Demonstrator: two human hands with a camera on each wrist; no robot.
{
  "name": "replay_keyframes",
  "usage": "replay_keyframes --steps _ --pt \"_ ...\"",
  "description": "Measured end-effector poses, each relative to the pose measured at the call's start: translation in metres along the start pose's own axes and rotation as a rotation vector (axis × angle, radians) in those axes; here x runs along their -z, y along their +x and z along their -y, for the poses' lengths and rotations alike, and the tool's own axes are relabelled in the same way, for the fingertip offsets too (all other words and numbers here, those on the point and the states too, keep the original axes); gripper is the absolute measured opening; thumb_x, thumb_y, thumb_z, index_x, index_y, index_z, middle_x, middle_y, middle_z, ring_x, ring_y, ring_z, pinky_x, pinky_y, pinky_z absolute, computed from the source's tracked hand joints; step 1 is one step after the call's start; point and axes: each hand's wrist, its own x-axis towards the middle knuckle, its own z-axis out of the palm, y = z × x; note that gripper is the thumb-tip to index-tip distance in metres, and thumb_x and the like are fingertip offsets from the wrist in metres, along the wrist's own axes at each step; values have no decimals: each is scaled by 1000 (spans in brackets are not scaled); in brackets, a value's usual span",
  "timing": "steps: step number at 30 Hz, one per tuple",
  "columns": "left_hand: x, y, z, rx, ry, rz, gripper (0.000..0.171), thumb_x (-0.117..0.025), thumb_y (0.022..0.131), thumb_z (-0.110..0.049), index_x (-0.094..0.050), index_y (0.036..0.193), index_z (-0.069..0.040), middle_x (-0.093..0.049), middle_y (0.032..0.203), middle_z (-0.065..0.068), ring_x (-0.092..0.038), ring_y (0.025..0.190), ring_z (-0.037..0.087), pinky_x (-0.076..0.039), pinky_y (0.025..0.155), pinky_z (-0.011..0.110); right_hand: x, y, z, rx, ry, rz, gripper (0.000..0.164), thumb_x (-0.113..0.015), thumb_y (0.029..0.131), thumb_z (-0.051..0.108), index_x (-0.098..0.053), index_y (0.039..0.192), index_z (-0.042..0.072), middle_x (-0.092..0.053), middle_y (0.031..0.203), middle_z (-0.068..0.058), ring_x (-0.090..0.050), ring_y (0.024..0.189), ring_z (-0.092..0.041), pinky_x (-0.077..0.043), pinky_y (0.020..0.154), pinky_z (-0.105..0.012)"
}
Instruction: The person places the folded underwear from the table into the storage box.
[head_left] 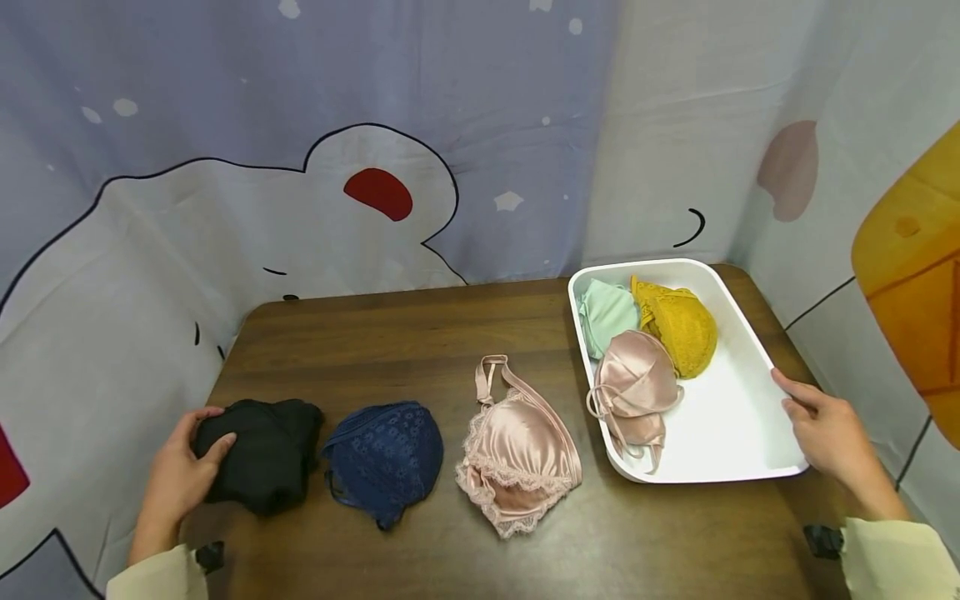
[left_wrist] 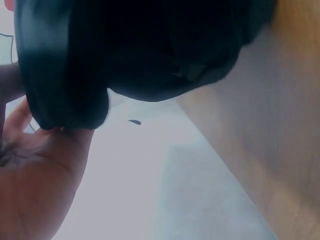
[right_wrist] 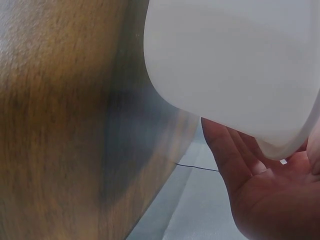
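Note:
At the table's left, my left hand (head_left: 180,467) holds a black folded garment (head_left: 262,450), thumb on top and fingers along its left side. The garment fills the top of the left wrist view, dark and smooth. My right hand (head_left: 832,433) grips the right rim of a white tray (head_left: 738,425), the thumb over the edge and fingers beneath it, as the right wrist view shows. Inside the tray lie a mint-green bra (head_left: 606,315), a mustard lace bra (head_left: 681,327) and a pink satin bra (head_left: 637,375) with its strap over the left wall.
Between the hands, a navy lace bra (head_left: 388,458) and another pink satin bra (head_left: 528,446) with lace trim lie on the brown wooden table (head_left: 390,342). A printed curtain (head_left: 510,150) hangs round the back and sides of the table.

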Motion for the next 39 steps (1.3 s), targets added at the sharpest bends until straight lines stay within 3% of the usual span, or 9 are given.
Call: replay_keyframes --steps 4,9,13,17,20,24,29,33,39 --pt "4 3 -7 41 29 -108 39 -67 87 -9 -51 122 -5 -57 86 19 -47 70 20 -32 64 32 0 0 -1 4 -5 -3 43 -39 101 14 -36 143 6 -31 137 -37 -40 113 -54 -38 75 -58" --pt "10 6 -21 99 -30 -255 37 -68 85 -7 -52 118 -4 -57 88 15 -40 68 0 -31 63 27 -1 0 -1 14 -10 -15 43 -39 100 12 -37 142 6 -33 136 -37 -44 105 -47 -40 68 -48" --pt "13 9 -33 81 -36 -334 28 -67 85 -6 -55 110 -2 -58 92 15 -48 74 9 -32 67 25 -1 0 0 14 -5 -15 43 -39 100 12 -37 142 6 -33 136 -37 -44 107 -48 -40 70 -51" --pt "15 14 -46 42 -39 -349 18 -65 87 -9 -60 104 -2 -61 100 20 -54 90 34 -33 76 26 0 -1 -1 5 3 -15 43 -39 100 13 -36 143 7 -32 137 -36 -42 112 -53 -40 74 -56" --pt "15 15 -55 52 -63 -361 18 -62 89 -10 -62 105 -3 -63 105 20 -54 97 37 -33 80 24 0 -1 -1 5 8 -10 43 -38 101 14 -35 143 8 -31 138 -35 -38 116 -56 -37 79 -61" --pt "16 16 -66 69 -73 -382 20 -58 90 -12 -62 109 -4 -64 99 20 -55 87 27 -33 73 22 1 0 -1 14 8 -1 43 -37 101 16 -34 143 7 -30 139 -35 -35 118 -58 -33 83 -66" --pt "19 20 -85 47 -84 -403 23 -57 91 -13 -63 113 -7 -51 66 9 -38 56 6 -28 57 22 2 0 -2 14 9 -5 43 -37 101 15 -34 143 7 -30 139 -35 -35 117 -58 -33 82 -65" --pt "17 23 -102 13 -154 -423 24 -57 91 -12 -64 114 -7 -47 65 2 -34 48 5 -28 50 18 2 -1 -2 11 6 -15 42 -37 101 14 -36 143 7 -31 138 -35 -37 117 -56 -35 81 -63" --pt "5 24 -118 -62 -230 -423 24 -59 89 -6 -64 112 -4 -46 63 4 -34 46 5 -29 48 16 1 -3 -2 20 10 -9 42 -37 101 16 -36 143 8 -32 137 -35 -39 116 -54 -37 78 -58"
